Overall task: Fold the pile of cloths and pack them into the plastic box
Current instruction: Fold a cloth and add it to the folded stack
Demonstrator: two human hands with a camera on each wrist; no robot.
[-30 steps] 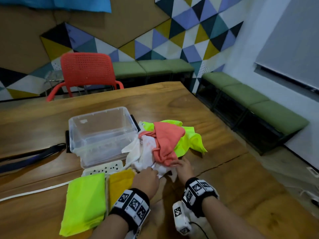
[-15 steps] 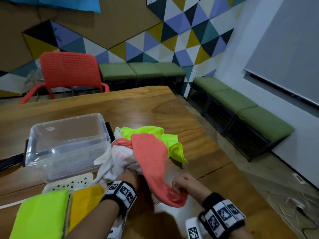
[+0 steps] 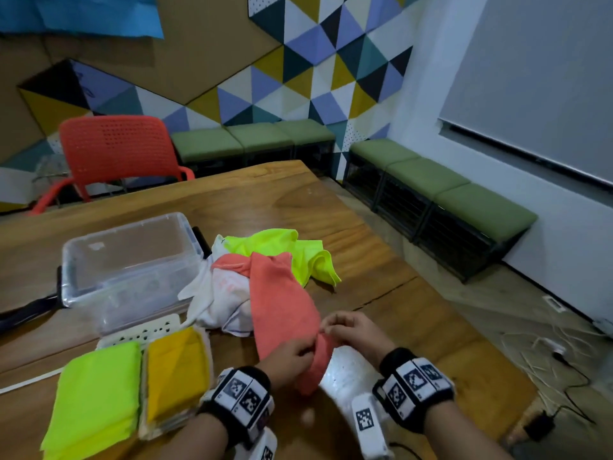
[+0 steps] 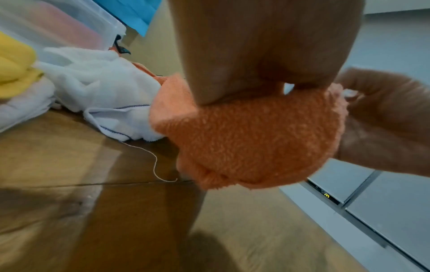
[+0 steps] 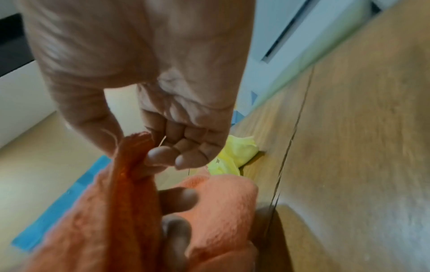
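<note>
A salmon-orange cloth (image 3: 282, 310) stretches from the loose pile toward me. My left hand (image 3: 292, 355) grips its near end, seen bunched in the left wrist view (image 4: 251, 139). My right hand (image 3: 348, 330) pinches an edge of the same cloth (image 5: 135, 152) between thumb and fingers. The pile behind holds a white cloth (image 3: 222, 300) and a neon yellow-green cloth (image 3: 288, 254). The clear plastic box (image 3: 76, 260) stands left of the pile and looks empty. A folded neon green cloth (image 3: 96, 396) and a folded yellow cloth (image 3: 175, 373) lie at the near left.
A white power strip (image 3: 139, 333) lies between the box and the folded cloths. A black strap (image 3: 23, 313) runs off to the left. A red chair (image 3: 112, 151) stands beyond the wooden table (image 3: 381, 270), whose right edge drops to the floor.
My right hand pulled the orange cloth out of the pile toward me. My left hand left the white cloth and took hold of the orange cloth's near end.
</note>
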